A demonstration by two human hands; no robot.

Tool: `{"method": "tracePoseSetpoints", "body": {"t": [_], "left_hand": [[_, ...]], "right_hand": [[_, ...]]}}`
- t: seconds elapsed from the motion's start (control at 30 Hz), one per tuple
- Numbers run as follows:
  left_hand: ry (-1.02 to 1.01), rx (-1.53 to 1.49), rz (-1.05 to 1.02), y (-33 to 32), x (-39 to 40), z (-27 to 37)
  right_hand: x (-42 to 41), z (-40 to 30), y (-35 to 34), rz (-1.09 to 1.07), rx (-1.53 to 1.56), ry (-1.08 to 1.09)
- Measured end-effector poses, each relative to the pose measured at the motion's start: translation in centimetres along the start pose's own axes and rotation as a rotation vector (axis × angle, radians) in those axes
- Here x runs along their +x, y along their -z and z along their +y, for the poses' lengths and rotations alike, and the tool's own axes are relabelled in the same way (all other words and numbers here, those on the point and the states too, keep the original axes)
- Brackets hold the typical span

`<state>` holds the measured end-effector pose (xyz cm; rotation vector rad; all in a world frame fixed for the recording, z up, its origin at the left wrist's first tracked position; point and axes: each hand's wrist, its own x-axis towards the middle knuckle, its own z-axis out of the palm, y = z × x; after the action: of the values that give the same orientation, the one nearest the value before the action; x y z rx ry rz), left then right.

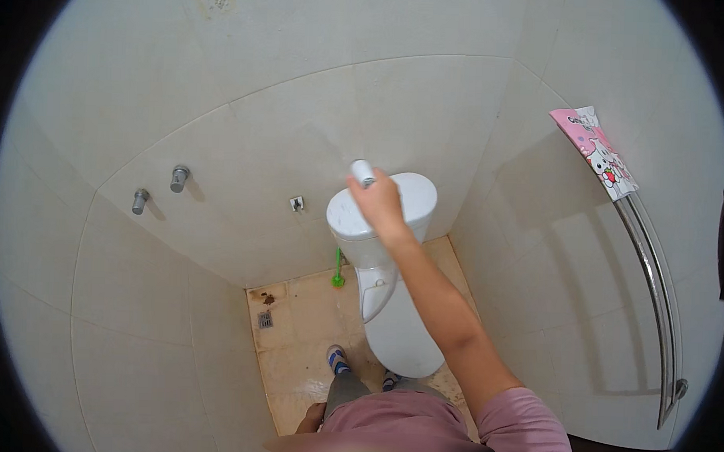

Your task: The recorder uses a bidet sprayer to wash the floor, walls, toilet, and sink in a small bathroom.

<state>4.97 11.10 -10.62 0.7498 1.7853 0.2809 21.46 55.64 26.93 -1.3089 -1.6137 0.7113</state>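
Observation:
My right hand is closed around a small white cylinder, perhaps a bottle, with a greyish end by my fingers. The arm reaches forward, and the hand is over the lid of the white toilet tank; whether it touches the lid cannot be told. Below the tank is the white toilet bowl with its lid down. At the bottom of the view, beside my left leg, only part of my left hand shows; its fingers are not clear.
A green toilet brush stands beside the toilet's base. Two metal valves and a small metal fitting stick out from the back wall. On the right, a pink cartoon-printed packet sits over a metal towel rail. A floor drain lies left.

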Motion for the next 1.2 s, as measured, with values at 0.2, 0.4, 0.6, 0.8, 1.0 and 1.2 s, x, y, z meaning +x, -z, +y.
{"method": "tracePoseSetpoints", "body": {"t": [0.2, 0.4, 0.6, 0.8, 1.0, 1.2], "left_hand": [[0.206, -0.213, 0.007, -0.5, 3.0, -2.1], [0.276, -0.043, -0.026, -0.2, 2.1, 2.7], [0.076, 0.163, -0.039, 0.7, 1.0, 2.8], [0.248, 0.054, -0.029, 0.6, 2.1, 1.6], [0.291, -0.163, -0.007, -0.1, 1.4, 0.0], [0.17, 0.182, -0.05, -0.1, -1.5, 4.0]], "right_hand": [[1.8, 9.2, 8.0, 0.283, -0.083, -0.223], [0.2, 19.8, 15.8, 0.496, -0.094, -0.428], [-2.0, 22.1, 16.2, 0.538, -0.074, -0.553], [-4.6, 14.2, 8.3, 0.252, 0.071, -0.44], [-8.1, 10.2, 0.1, -0.059, 0.032, -0.256], [-11.1, 8.9, -1.0, -0.243, -0.042, -0.218]]}}
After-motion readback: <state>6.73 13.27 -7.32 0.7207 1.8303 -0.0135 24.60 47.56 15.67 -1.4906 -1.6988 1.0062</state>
